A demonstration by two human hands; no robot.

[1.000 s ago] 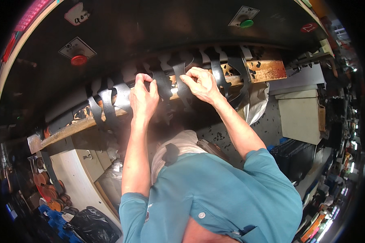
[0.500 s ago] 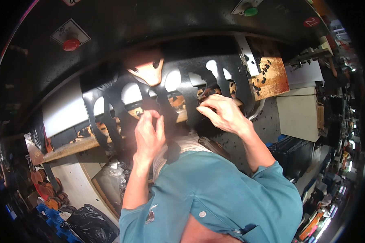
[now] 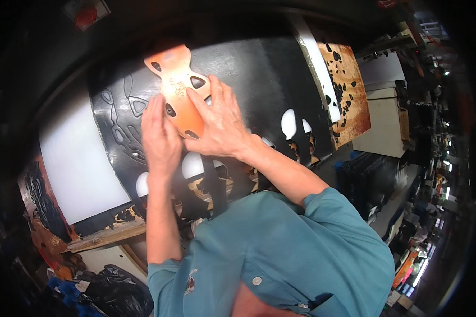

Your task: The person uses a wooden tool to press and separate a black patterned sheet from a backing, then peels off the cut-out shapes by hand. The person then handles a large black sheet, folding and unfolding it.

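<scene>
An orange cutting die [image 3: 188, 113], long and waisted with several holes, lies on a black sheet [image 3: 248, 79]. My left hand [image 3: 159, 134] presses along the die's left edge, its fingers close together. From the right side my right hand [image 3: 219, 119] grips the die, thumb over its top face and fingers along its right edge. Left of the die, the sheet carries cut outlines. Its near part has large cut-out openings [image 3: 289, 124], with strips hanging between them close to my shirt.
A dark press head with a red button [image 3: 85, 18] overhangs the far side. White boards [image 3: 79, 164] flank the sheet. Black scraps dot a brown board [image 3: 349, 95] at right. A wooden rail [image 3: 108, 236] and a black plastic bag [image 3: 116, 296] are at lower left.
Both hands have left the sheet's cut-out near edge and moved away from my body onto the die. The view has shifted, showing more of the die and the uncut sheet.
</scene>
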